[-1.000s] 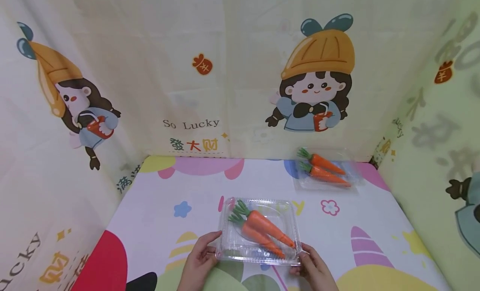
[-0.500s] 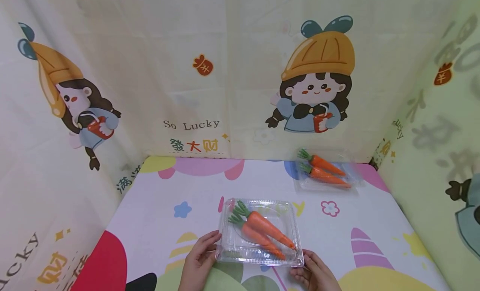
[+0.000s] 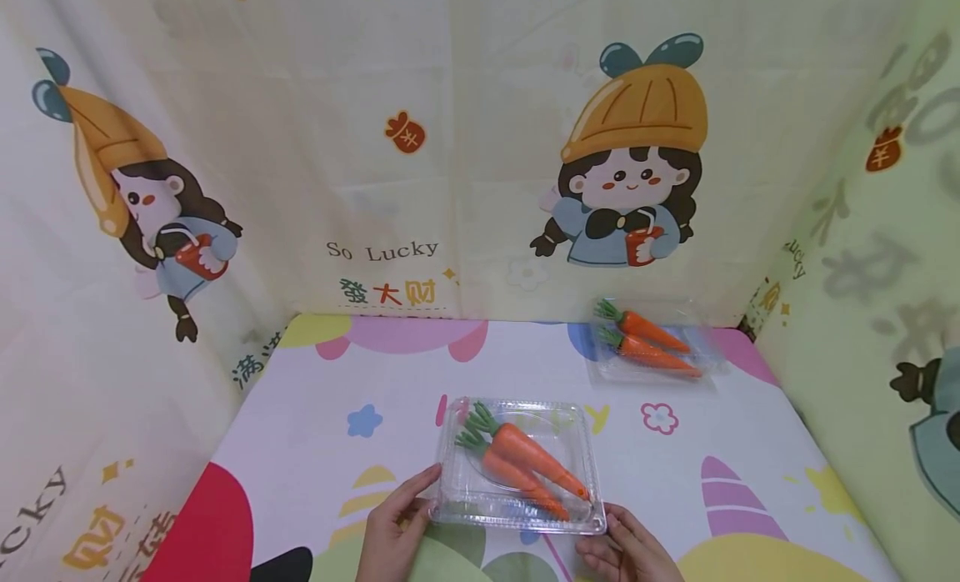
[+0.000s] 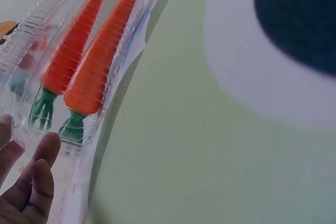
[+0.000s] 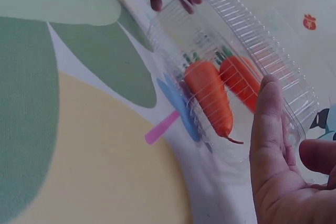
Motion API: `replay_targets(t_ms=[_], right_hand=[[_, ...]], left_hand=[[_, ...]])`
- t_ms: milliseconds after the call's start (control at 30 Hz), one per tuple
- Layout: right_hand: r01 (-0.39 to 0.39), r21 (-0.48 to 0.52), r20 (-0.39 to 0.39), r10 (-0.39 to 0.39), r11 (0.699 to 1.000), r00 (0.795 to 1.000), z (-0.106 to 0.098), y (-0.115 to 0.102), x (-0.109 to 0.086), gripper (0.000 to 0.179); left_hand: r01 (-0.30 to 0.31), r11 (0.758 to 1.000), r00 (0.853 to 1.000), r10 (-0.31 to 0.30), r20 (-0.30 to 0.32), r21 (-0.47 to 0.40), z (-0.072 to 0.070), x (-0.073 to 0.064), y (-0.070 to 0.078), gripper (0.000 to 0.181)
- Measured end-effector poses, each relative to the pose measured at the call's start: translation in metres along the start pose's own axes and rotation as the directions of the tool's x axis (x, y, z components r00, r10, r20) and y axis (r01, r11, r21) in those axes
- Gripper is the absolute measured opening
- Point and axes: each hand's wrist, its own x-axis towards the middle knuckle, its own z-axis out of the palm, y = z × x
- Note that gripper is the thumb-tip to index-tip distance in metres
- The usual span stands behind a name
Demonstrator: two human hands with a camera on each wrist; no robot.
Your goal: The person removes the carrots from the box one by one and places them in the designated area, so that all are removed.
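Observation:
A clear plastic clamshell box point(image 3: 467, 503) lies on the table in front of me, with two orange carrots point(image 3: 536, 457) with green tops inside. Its lid appears closed. At the box's left side, my left hand point(image 3: 393, 525) touches the edge with fingers spread loosely. My right hand point(image 3: 632, 546) rests against the front right corner, one finger laid straight along the side in the right wrist view. Neither hand wraps round the box. Ribbed plastic walls point(image 5: 268, 45) cover the carrots in both wrist views.
A second clear plastic box point(image 3: 708, 353) with two carrots stands at the far right of the table. Printed cloth point(image 3: 480, 148) hangs as walls at the back and both sides. A patterned cloth point(image 3: 300, 415) covers the table.
The right thumb has come off the box's front right corner, and that hand now lies against its side. The left hand has shifted slightly. The box stays nearly in place.

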Motion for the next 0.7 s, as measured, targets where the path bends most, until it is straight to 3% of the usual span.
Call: replay_targets(t_ms=[133, 267, 367, 567, 700], right_hand=[[-0.009, 0.005, 0.041, 0.008, 1.0, 0.999, -0.0026, 0.0014, 0.0002, 0.012], [-0.03, -0.048, -0.017, 0.03, 0.998, 0.999, -0.0026, 0.0042, -0.0015, 0.018], [-0.042, -0.063, -0.082, 0.037, 0.997, 0.996, -0.0015, 0.0067, -0.0033, 0.026], [-0.035, -0.032, -0.179, 0.029, 0.999, 0.983, 0.002, 0.0097, -0.0036, 0.021], [-0.022, -0.01, -0.151, 0.02, 1.0, 0.988, 0.0017, 0.009, -0.0034, 0.017]], left_hand=[[0.08, 0.997, 0.997, -0.08, -0.01, 0.02, -0.0012, 0.0005, 0.0036, 0.046], [0.186, 0.982, 0.983, -0.185, -0.014, 0.025, -0.0028, 0.0014, 0.0073, 0.044], [0.229, 0.973, 0.973, -0.229, -0.017, 0.018, -0.0032, 0.002, 0.0082, 0.041], [0.239, 0.971, 0.971, -0.239, -0.023, 0.001, -0.0021, 0.0024, 0.0073, 0.039], [0.229, 0.973, 0.973, -0.229, -0.015, 0.01, -0.0035, 0.0037, 0.0055, 0.039]])
